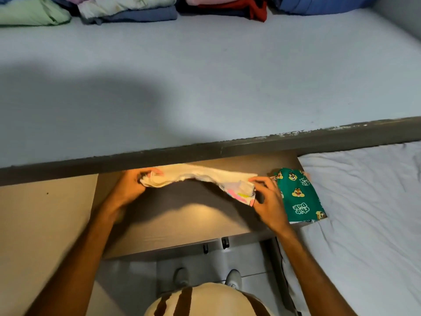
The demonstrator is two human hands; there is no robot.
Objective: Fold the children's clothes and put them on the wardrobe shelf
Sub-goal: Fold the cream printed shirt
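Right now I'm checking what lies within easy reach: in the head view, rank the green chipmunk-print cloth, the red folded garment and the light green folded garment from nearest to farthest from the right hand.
From the right hand:
1. Green chipmunk-print cloth, touching the hand's right side, at the bed's edge.
2. Red folded garment, at the shelf's back, right of centre.
3. Light green folded garment, back left corner of the shelf.

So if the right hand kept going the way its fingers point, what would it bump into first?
The right hand points left along the cream garment it grips, so probably the left hand holding the other end, though depth is unclear.
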